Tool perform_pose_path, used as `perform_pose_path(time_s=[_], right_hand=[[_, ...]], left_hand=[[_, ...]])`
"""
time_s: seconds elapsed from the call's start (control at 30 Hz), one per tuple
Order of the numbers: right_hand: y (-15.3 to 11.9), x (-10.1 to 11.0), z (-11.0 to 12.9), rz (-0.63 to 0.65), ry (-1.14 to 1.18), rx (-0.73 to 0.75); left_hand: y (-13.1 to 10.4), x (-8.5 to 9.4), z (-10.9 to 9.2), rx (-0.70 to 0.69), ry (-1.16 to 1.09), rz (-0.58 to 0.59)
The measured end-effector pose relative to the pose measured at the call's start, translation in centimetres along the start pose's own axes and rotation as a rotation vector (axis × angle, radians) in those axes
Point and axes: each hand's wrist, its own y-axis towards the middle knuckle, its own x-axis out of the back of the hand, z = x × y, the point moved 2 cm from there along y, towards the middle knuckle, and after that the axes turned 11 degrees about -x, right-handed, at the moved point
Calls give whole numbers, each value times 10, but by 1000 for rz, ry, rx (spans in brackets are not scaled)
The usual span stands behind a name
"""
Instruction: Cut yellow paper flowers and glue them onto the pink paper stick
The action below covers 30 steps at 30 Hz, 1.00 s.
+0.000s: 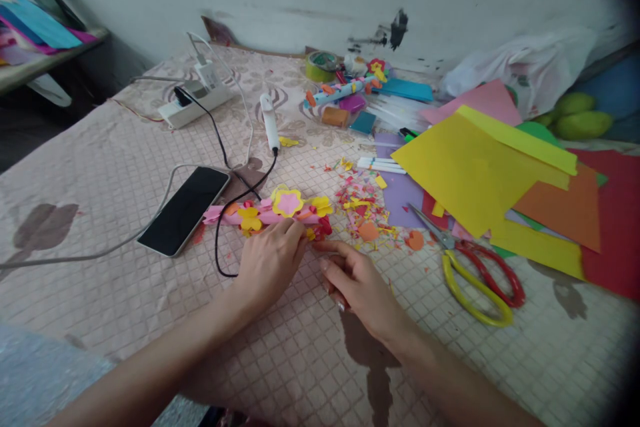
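Note:
A rolled pink paper tube [267, 217] lies across the cloth, covered with yellow, pink and red paper flowers. My left hand [273, 257] is closed over the near right part of it, its fingertips hidden behind the knuckles. Just to the right, my right hand [363, 283] has its index finger reaching to the tube's right end, by my left fingers. The thumb and other fingers of that hand are curled together, and what they hold, if anything, cannot be made out. A black cord [217, 247] loops around the tube's left part to my left wrist.
Scissors [453, 243] with red and yellow handles lie right, beside stacked coloured paper [465, 167]. Paper scraps [360, 203] spread beyond my right hand. Left are a phone [185, 210], a white glue gun [270, 121] and a power strip [197, 109]. A blue decorated tube [340, 91] lies behind.

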Motion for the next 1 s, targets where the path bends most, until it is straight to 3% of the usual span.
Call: perform_pose_path(time_s=[0.7,0.8,0.9,1.0], right_hand=[[-1,2,-1,-9,-74,39],[-4,5,6,-124,-266,218],[-3,7,20,-295,-520,513],[4,6,33,-365,-748,745]], left_hand=[[1,-1,-2,-67,77,-1],[0,-1,-1,-36,48,-2],[-2,-1,0,-13,12,-15],[-3,-1,1,-7,-5,-27]])
